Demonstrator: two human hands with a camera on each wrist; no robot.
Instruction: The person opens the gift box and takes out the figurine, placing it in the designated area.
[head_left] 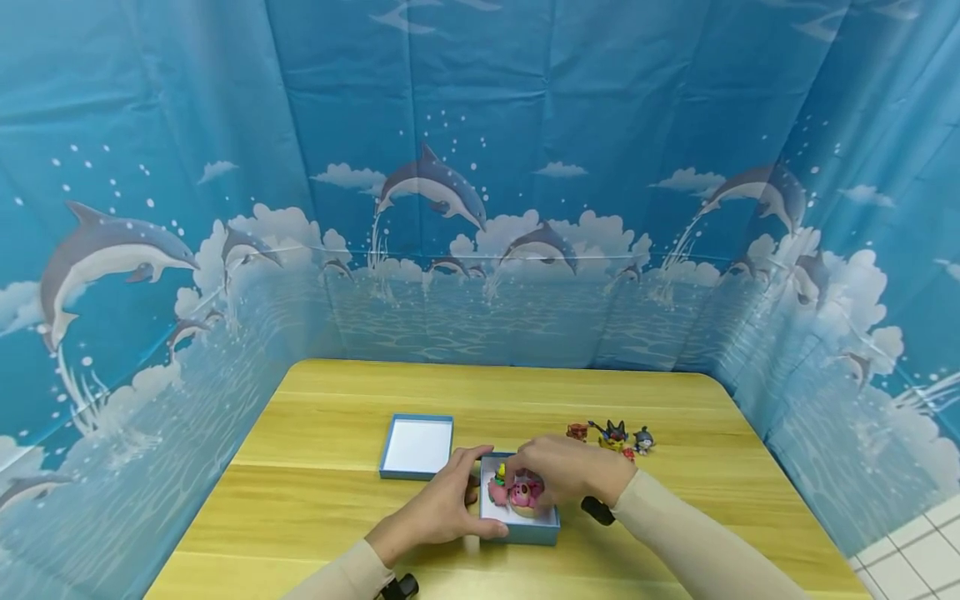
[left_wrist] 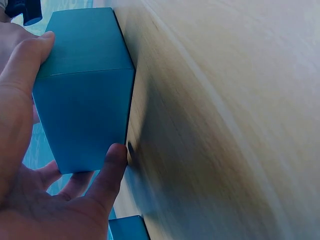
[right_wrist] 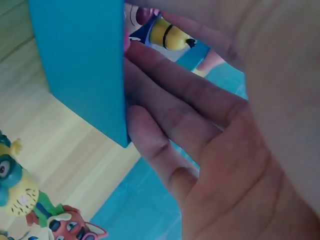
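A small open blue box (head_left: pixel 525 534) with a white inside stands near the table's front. My left hand (head_left: pixel 442 504) grips its left side, thumb at the near wall and fingers at the far end; the left wrist view shows them around the blue walls (left_wrist: pixel 85 115). Inside lie a pink bear-like figurine (head_left: pixel 524 493), a smaller pink figure (head_left: pixel 497 493) and a yellow-and-green one (head_left: pixel 501 473). From above, my right hand (head_left: pixel 566 467) reaches in and holds the pink bear-like figurine, its fingertips partly hidden. A yellow figure (right_wrist: pixel 167 34) shows beyond those fingers in the right wrist view.
A shallow blue lid (head_left: pixel 417 446) lies white side up behind the left hand. Right of the box are a brown figurine (head_left: pixel 577 431), a dark-eared one (head_left: pixel 613 433), a grey one (head_left: pixel 643 440) and a red one (head_left: pixel 628 454). A dolphin-print curtain (head_left: pixel 465 317) surrounds the table.
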